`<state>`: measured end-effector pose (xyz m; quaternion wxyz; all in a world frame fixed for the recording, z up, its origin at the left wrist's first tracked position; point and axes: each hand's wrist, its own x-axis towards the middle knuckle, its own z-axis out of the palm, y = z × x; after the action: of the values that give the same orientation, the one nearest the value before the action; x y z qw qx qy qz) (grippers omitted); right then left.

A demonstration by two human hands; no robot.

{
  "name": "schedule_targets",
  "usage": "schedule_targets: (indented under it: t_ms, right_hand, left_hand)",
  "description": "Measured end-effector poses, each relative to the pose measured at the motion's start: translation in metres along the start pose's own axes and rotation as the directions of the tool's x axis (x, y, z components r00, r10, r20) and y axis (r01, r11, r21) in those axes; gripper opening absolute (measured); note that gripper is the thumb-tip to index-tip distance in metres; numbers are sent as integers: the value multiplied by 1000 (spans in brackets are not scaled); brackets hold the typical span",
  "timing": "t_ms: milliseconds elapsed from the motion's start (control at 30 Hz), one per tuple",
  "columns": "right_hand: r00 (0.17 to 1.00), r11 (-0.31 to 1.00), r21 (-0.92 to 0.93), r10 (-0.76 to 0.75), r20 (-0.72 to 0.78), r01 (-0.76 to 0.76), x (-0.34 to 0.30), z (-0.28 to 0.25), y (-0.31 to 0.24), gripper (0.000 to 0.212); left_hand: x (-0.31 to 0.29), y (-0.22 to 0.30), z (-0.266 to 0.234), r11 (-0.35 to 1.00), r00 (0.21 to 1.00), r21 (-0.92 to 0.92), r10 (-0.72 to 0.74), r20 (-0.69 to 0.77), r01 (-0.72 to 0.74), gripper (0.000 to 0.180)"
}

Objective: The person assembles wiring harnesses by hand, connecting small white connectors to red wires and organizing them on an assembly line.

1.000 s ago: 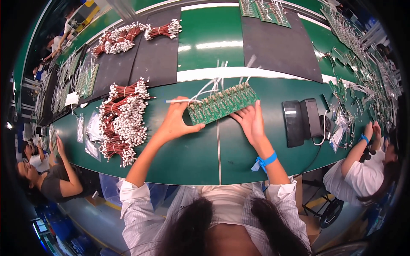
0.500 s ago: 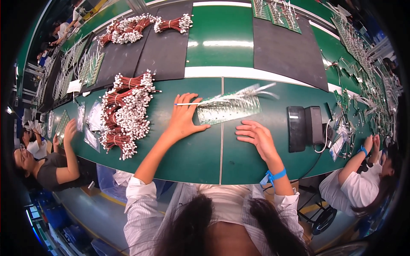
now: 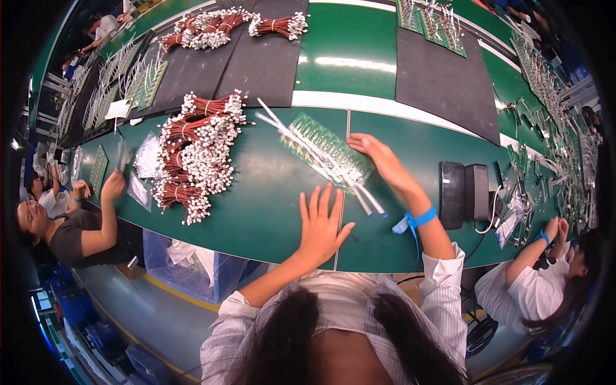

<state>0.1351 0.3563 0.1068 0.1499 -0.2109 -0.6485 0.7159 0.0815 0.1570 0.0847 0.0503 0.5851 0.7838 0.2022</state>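
A green circuit board panel lies slantwise on the green table, its right end lower in view than its left. Several white cables run along its near edge and stick out past both ends; some tips at the lower right are blue. My right hand is at the board's right end with fingers stretched out; whether it touches the edge I cannot tell. My left hand is just below the board, fingers spread, holding nothing. A blue band is tied round my right wrist.
Bundles of red-brown wires with white connectors are piled to the left, beside clear plastic bags. A black device with a cord stands at right. Boards with cables crowd the far right. Co-workers sit on both sides.
The board has turned, its right end swinging toward me and its cables now along the near side. My left hand has let go and come nearer; my right hand has moved up to the board's end.
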Motion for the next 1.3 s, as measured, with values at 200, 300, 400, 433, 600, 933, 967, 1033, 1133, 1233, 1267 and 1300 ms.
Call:
schedule_targets:
  t_ms: [200,300,400,433,600,933,967,1033,1133,1233,1267,1300]
  right_hand:
    - [993,993,-115,12,116,2,32,-6,-8,43]
    - [989,983,-175,71,134,-47,34,-7,-12,45]
    - [995,981,-192,-10,101,29,26,-11,-12,38]
    - [991,898,-421,-128,33,130,18,-7,-26,33]
    - [756,517,-706,-653,41,485,-29,36,-121,11]
    - [515,517,-66,-819,253,854,-107,69,-190,9]
    - [521,522,-65,-818,244,851,-111,66,-190,9]
    - [511,525,-46,-799,316,850,-115,60,-192,10]
    - [450,444,-81,-866,217,892,-107,68,-174,7]
    - [338,328,-83,-922,189,941,-99,65,-162,7]
    - [370,351,-150,-921,124,924,-109,68,-166,8]
    - [401,384,-201,-914,54,901,-114,70,-167,10]
  left_hand:
    - [8,18,15,998,997,-11,64,36,-64,68]
    - [12,22,18,997,997,21,78,-9,-78,68]
    - [18,24,20,997,997,13,73,-31,-73,65]
    - [21,23,22,998,996,1,69,-49,-69,64]
    - [43,11,18,992,985,48,121,-121,-116,57]
    - [37,-53,-41,945,918,-275,58,-393,-177,14]
    - [36,-63,-56,940,890,-288,36,-455,-185,13]
    - [35,-91,-89,965,873,-219,19,-487,-144,15]
    - [39,-138,-135,995,854,-103,-48,-519,-7,21]
    - [52,-192,-171,988,866,145,29,-500,50,32]
    - [56,-206,-182,985,899,171,54,-434,24,38]
    - [58,-222,-191,980,930,200,66,-361,8,44]
